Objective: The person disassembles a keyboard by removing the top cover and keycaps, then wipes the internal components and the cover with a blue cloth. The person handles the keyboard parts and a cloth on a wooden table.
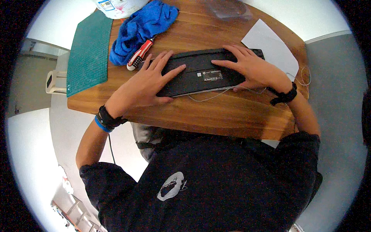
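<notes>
A black keyboard [192, 66] lies face down on the wooden table, its underside with a printed label turned up. My left hand [149, 79] rests at its left end, fingers spread over the edge and thumb at the near corner. At the right end, my right hand [246, 66] lies over the underside with its fingers apart, the thumb side toward the middle. A thin pale cable [207, 100] runs along the near edge and passes by my right wrist. Just beyond my left fingers is a red and white screwdriver handle [142, 53], close to a crumpled blue cloth [139, 32].
A green cutting mat [89, 49] covers the table's left side. White paper [271, 43] lies at the right, beyond my right hand. At the far side are a white bag [123, 8] and clear plastic [229, 10]. The wooden table's near edge [185, 129] curves before my body.
</notes>
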The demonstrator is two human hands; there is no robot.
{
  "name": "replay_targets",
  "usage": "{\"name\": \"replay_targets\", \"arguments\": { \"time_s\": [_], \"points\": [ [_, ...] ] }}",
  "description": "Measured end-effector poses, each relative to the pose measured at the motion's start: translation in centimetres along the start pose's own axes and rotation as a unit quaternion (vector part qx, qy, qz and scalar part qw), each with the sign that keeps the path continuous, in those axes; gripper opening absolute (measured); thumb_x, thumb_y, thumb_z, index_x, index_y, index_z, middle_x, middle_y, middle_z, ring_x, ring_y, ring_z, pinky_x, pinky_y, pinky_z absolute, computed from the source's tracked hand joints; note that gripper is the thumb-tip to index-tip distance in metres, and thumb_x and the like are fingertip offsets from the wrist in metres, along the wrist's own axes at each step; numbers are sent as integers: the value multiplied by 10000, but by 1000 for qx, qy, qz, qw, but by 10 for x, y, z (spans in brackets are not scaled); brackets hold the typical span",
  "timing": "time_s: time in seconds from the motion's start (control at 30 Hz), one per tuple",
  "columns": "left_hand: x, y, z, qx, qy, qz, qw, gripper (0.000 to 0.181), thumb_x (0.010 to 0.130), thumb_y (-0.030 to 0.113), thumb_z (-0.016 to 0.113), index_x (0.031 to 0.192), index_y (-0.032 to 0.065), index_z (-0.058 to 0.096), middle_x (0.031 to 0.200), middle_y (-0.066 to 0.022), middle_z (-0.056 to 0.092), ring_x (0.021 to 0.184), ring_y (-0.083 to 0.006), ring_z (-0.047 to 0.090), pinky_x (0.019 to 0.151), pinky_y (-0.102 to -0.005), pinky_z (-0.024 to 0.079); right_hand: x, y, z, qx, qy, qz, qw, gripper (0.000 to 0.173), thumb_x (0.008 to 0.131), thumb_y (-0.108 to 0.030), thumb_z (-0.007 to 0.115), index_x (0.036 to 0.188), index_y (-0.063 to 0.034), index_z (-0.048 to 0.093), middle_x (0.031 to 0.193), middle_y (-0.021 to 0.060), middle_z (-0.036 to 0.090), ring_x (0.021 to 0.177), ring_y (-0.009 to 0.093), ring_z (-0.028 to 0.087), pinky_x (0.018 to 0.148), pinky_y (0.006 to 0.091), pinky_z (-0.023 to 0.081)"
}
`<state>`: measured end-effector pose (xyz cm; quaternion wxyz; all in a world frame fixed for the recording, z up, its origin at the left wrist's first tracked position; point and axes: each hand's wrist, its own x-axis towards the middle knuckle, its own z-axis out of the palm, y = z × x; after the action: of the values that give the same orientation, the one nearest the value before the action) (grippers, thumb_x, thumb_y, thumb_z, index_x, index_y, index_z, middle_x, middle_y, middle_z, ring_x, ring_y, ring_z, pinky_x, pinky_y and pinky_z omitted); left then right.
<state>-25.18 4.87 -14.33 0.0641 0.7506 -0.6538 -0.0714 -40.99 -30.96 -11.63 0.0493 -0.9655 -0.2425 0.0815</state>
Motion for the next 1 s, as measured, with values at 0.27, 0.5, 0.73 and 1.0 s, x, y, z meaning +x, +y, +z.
{"name": "replay_targets", "arguments": {
  "time_s": [0.27,0.5,0.73,1.0],
  "points": [
    [-14,-8,3,11,-9,7,1000,965,916,557,748,1726,235,333,1796,-274,129,1644,-503,179,1359,-590,133,9,-9,-13,-18,-58,32,998,1094,721,-366,949,1668,-383,403,1624,298,396,1479,506,446,1224,594,421],
    [-30,-17,-11,-12,-27,-31,999,992,848,496,846,1688,223,395,1770,-271,220,1633,-466,238,1339,-562,224,8,-16,-19,-8,-55,59,997,1145,636,-252,990,1640,-394,456,1617,266,406,1475,498,446,1230,579,413],
    [-34,-30,-20,-85,-15,-69,994,989,848,420,872,1683,193,394,1753,-280,251,1606,-471,307,1312,-516,317,4,-14,-46,22,-56,128,990,1132,547,-181,1007,1572,-360,564,1651,212,397,1489,466,430,1243,563,392],
    [-36,-38,-12,-106,17,-88,990,1018,869,437,842,1682,69,352,1710,-265,351,1550,-449,408,1270,-504,392,-10,25,-67,87,-60,178,978,1168,483,-193,1004,1563,-283,569,1602,192,477,1446,450,500,1239,526,426]
  ]
}}
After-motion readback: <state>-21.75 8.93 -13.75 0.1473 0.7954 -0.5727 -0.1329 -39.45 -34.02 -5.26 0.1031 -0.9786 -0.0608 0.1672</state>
